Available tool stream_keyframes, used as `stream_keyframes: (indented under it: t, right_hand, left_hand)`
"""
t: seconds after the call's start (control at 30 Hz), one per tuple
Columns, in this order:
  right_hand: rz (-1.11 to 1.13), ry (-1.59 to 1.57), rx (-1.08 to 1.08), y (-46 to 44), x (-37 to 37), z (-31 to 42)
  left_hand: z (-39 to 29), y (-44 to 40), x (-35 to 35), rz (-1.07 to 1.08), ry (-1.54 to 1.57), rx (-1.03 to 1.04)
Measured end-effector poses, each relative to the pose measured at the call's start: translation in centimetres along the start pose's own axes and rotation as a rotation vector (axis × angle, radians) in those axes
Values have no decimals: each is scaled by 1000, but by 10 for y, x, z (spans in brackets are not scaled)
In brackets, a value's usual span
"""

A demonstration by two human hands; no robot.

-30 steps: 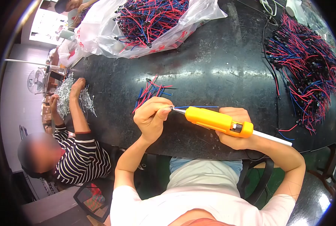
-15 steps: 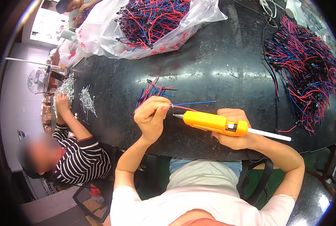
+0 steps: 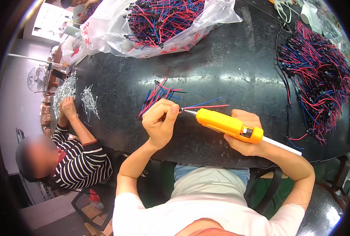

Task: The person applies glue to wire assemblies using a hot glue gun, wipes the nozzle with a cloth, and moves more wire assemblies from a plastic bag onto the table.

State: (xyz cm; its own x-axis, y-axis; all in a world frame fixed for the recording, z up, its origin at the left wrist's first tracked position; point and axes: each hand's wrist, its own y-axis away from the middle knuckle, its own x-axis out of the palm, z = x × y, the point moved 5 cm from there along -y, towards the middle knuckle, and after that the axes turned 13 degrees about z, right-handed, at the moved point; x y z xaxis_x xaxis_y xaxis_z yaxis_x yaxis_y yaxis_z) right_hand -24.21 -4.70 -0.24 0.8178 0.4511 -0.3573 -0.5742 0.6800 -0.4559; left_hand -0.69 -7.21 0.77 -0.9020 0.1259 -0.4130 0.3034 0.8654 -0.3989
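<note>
Between the thumb and fingers of my left hand point(image 3: 159, 121) is pinched a small wire connector with a red and a blue wire point(image 3: 206, 106) reaching out to the right. My right hand point(image 3: 243, 133) is wrapped round a yellow hot glue gun point(image 3: 218, 121), its metal nozzle close to the connector end; whether they touch I cannot tell. From the gun's back end sticks a white glue stick point(image 3: 283, 146). Just beyond my left hand lies a small pile of red and blue wires with black connectors point(image 3: 161, 93).
A clear plastic bag point(image 3: 104, 37) holds a heap of red and blue wires point(image 3: 165, 21) at the back. Another wire heap point(image 3: 320, 78) lies at the right, beside a black cable point(image 3: 278, 59). At the left, a person in a striped top point(image 3: 82, 165) handles white pieces point(image 3: 65, 92).
The glue gun has shifted slightly right and its nozzle now sits nearer the connector's level. The red wire has come out from behind the gun. The co-worker's hands have moved a little.
</note>
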Motion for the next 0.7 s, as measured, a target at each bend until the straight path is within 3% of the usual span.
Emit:
stream_keyframes:
  t: [0.7]
  right_hand:
    - [-9,11,-3,0,2,0]
  left_hand:
    - [-6,-2,2,23,-44,76]
